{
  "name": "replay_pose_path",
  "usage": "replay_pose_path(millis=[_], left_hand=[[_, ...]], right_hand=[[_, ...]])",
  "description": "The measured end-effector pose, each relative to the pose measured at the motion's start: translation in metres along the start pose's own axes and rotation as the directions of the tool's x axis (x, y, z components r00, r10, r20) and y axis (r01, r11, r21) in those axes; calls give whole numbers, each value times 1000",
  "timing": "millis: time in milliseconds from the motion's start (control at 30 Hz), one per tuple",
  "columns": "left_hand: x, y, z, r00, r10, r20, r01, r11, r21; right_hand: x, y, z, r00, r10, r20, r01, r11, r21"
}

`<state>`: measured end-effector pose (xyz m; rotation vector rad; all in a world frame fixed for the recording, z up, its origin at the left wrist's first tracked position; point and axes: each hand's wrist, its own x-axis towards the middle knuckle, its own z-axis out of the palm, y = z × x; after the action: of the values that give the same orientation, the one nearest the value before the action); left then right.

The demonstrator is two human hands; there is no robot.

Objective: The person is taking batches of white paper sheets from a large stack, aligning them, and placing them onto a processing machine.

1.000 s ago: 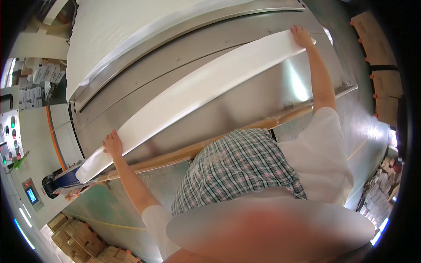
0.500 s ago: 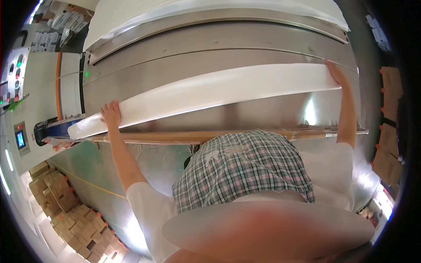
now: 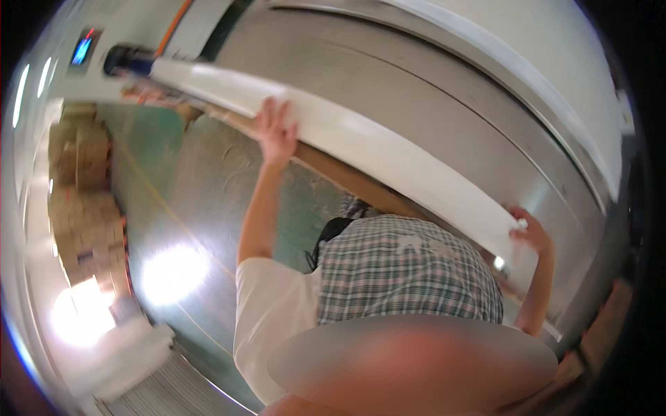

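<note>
A long white strip [image 3: 388,149], a roll or a folded sheet (I cannot tell which), lies along the near side of a steel table [image 3: 444,104]. My left hand [image 3: 277,135] rests on its near edge toward the left, open with the fingers spread. At the strip's right end is my right hand [image 3: 532,232], its fingers curled around that end, with a small white bit showing at the fingertips. The strip's far left end reaches a dark blue part [image 3: 141,66] at the machine's side.
Brown edging [image 3: 347,177] runs along the table's front, against my plaid apron [image 3: 409,270]. White sheeting [image 3: 555,55] covers the raised far part. A small lit screen [image 3: 83,50] sits on the machine at upper left. Stacked cartons [image 3: 87,222] stand on the floor at left.
My view has turned left, so the table now slants down to the right. The strip's right end has come nearer the front edge, and my right hand has curled around it.
</note>
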<state>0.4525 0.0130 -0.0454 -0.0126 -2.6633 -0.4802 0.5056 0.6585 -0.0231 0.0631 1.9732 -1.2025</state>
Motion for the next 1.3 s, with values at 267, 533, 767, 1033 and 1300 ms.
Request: replay_pose_path(millis=[267, 533, 767, 1033, 1300], left_hand=[[-2, 10, -9, 991, -9, -134, 16, 999, 47], [-2, 1, -4, 987, 12, -161, -11, 1000, 7], [5, -4, -9, 992, 70, -106, -76, 996, -55], [8, -32, -31, 961, 274, 35, -253, 925, -284], [37, -100, -51, 927, 363, 95, -265, 814, -517]], right_hand=[[76, -76, 72, 972, -130, 198, 155, 981, -113], [149, -166, 150, 961, -187, 204, 225, 957, -183], [210, -231, 198, 951, -204, 232, 239, 962, -134], [268, -304, 266, 961, -177, 214, 205, 972, -116], [318, -362, 330, 954, -254, 160, 262, 965, -25]])
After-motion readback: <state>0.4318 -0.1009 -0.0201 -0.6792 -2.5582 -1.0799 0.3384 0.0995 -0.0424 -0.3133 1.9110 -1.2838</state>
